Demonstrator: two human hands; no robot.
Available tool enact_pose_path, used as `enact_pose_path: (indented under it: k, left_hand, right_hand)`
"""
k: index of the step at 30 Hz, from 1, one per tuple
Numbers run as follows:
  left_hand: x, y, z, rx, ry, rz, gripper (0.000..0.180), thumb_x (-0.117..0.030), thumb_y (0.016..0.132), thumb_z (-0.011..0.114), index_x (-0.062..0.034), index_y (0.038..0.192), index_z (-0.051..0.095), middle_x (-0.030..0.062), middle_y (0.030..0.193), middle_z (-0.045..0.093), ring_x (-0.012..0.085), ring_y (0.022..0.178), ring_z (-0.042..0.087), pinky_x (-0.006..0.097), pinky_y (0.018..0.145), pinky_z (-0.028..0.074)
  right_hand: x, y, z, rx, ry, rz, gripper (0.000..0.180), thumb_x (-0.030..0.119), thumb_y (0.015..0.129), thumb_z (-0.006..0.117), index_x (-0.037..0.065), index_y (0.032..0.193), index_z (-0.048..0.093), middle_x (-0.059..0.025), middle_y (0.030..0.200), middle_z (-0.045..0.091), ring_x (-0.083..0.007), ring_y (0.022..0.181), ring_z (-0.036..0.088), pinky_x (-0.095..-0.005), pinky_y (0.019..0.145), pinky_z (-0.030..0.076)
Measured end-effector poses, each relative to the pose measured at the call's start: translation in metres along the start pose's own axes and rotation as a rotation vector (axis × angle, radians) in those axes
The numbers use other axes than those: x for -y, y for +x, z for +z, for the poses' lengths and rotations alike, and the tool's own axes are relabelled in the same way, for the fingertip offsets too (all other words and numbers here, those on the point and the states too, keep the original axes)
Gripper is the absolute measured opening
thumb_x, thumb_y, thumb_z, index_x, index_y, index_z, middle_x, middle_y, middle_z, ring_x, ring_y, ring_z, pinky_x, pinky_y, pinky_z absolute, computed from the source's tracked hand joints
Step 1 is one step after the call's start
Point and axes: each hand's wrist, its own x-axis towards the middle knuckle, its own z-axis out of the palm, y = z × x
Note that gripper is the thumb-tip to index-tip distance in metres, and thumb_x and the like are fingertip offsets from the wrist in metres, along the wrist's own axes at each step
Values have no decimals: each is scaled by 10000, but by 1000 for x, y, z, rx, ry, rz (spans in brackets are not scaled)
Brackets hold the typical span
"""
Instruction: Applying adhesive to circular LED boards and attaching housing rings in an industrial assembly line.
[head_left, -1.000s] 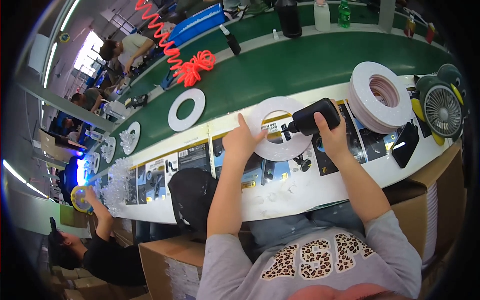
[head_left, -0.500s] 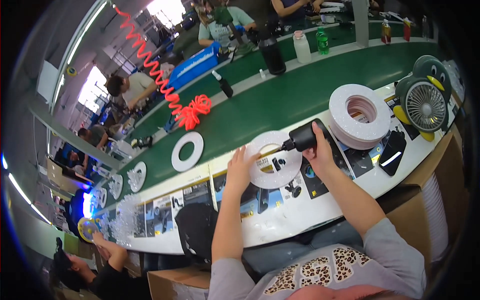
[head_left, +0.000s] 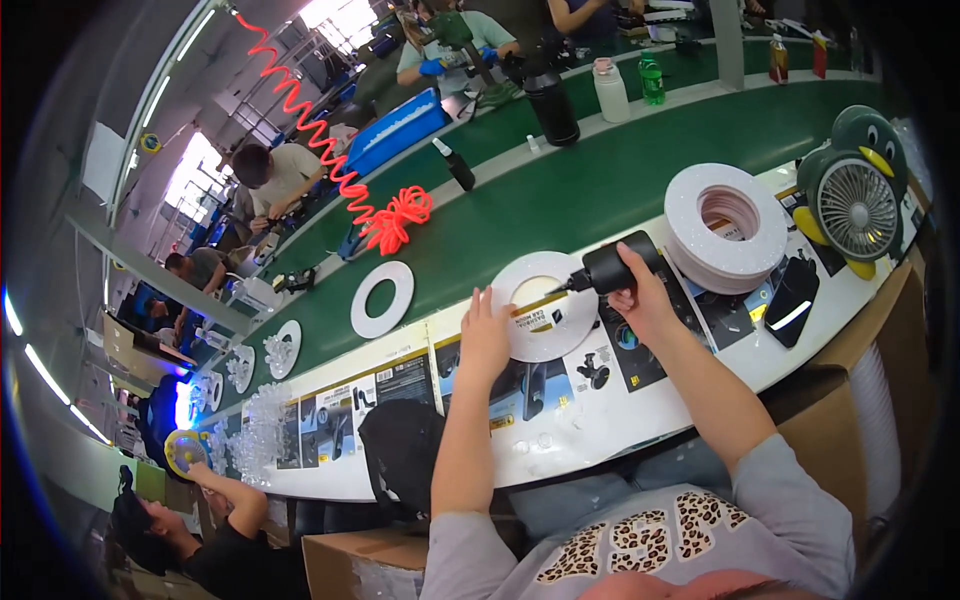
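My right hand [head_left: 638, 298] is wrapped round a black squeeze bottle [head_left: 622, 264] with a thin nozzle, tipped so that it points left. The nozzle tip is over the upper right part of a white speckled ring [head_left: 545, 344]; whether it touches cannot be told. My left hand [head_left: 484, 338] grips this ring at its left edge, fingers pointing away from me. Through the ring's opening, printed sheets on the table show. To the right of the bottle rises a stack of similar white rings [head_left: 683, 245].
A penguin-shaped fan [head_left: 857, 195] and a black phone [head_left: 793, 303] lie to the right. Another white ring [head_left: 358, 312] rests on the green belt [head_left: 480, 235]. Clear plastic pieces [head_left: 255, 430] are heaped at left, near a co-worker [head_left: 190, 530]. A red coiled hose [head_left: 400, 220] hangs ahead.
The bottle's nozzle has shifted from the left side of the ring's opening to its upper right. The ring sits slightly higher and farther left against the table sheets. The whole view has shifted a little.
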Motion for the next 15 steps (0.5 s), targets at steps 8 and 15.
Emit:
enact_pose_path:
  k: [8,15]
  left_hand:
    - [0,11,9,-90,-239,-164,525,-236,908,586,-83,1387,435,199,1417,449,336,1351,391,517,1073,323]
    - [-12,12,0,-75,-128,-213,442,-257,912,580,-92,1316,510,160,1165,640,315,1106,597,505,1036,354]
  right_hand:
    - [-7,5,-5,-226,-246,-110,244,413,849,693,189,898,609,64,769,588,-27,630,505,-203,527,343]
    - [-8,-10,-1,-25,-572,-206,271,392,915,594,155,1019,674,46,795,605,-17,601,492,-174,491,321]
